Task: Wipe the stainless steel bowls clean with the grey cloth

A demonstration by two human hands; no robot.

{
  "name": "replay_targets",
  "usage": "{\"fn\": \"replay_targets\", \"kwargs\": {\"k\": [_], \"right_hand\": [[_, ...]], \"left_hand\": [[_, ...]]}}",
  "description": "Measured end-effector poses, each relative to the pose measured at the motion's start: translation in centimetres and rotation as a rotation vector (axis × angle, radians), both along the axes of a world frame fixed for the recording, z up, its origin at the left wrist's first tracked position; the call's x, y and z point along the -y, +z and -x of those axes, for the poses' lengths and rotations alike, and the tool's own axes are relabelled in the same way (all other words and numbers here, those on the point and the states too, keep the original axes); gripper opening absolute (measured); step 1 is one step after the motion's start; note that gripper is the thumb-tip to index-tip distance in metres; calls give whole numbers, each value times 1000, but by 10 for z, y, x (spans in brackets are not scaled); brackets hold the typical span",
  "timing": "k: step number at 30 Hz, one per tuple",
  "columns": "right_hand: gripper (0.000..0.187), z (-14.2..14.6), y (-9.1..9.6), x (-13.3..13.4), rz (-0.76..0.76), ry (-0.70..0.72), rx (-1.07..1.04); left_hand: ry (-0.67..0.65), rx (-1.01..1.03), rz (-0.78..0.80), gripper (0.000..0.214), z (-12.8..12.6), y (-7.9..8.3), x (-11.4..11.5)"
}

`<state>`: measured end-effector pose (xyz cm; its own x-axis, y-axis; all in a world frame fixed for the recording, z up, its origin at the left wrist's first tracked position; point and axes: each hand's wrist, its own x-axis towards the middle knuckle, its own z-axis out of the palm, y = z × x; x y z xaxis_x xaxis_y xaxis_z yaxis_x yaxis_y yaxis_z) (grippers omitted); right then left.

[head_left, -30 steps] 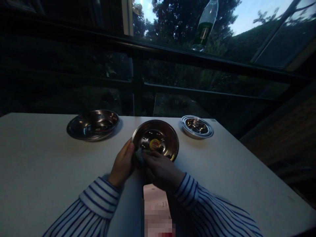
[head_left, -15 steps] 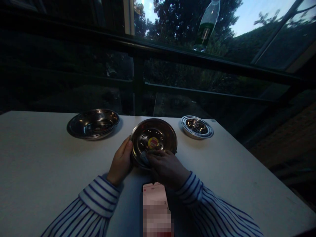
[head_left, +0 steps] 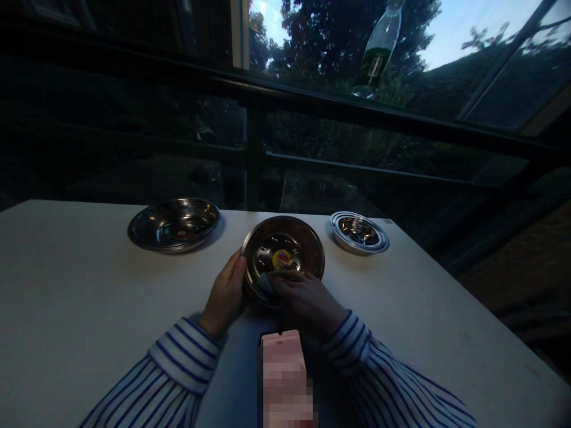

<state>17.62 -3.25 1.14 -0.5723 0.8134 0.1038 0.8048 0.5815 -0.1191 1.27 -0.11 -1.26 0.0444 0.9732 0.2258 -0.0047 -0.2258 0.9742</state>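
A shiny steel bowl (head_left: pixel 300 238) with a yellow and red sticker (head_left: pixel 282 260) on its inner bottom is tilted toward me above the white table. My left hand (head_left: pixel 225 291) grips its left rim, thumb on the near side and fingers out of sight behind the wall. Inside the near-left part of the bowl, a bunched grey-blue cloth (head_left: pixel 266 284) pokes out from under the fingers of my right hand (head_left: pixel 307 300). Those fingers are closed and press the cloth against the inner wall; most of it is hidden.
A wide steel basin (head_left: pixel 154 232) stands at the back left of the white table (head_left: pixel 98 309). At the back right are nested steel bowls (head_left: pixel 379 242). A phone (head_left: pixel 285 356) lies below my hands. A plastic bottle (head_left: pixel 377 56) stands behind, near a dark rail (head_left: pixel 312 98).
The whole view has shifted slightly, so everything sits a little farther right. Both hands keep nearly the same place on the bowl, with the cloth still against its near inner wall.
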Motion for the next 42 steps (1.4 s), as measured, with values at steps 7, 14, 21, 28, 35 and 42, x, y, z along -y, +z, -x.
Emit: {"fn": "replay_targets", "kwargs": {"k": [7,14,21,28,35,42], "right_hand": [[46,6,4,0,-42,-18,-4],[48,4,3,-1,-44,-46,-19],[45,2,5,2,-6,-26,7],[46,10,-4,-6,-112,-1,-70],[36,4,7,11,9,-73,9],[43,18,0,3,-7,24,-225]], "left_hand": [[-19,-14,1,49,-2,3,2],[-37,-9,13,49,-3,4,2],[-25,10,30,48,-3,3,2],[-57,-23,4,47,-4,1,2],[-18,-19,-25,48,-1,3,0],[-20,-19,-20,46,-3,1,1]]}}
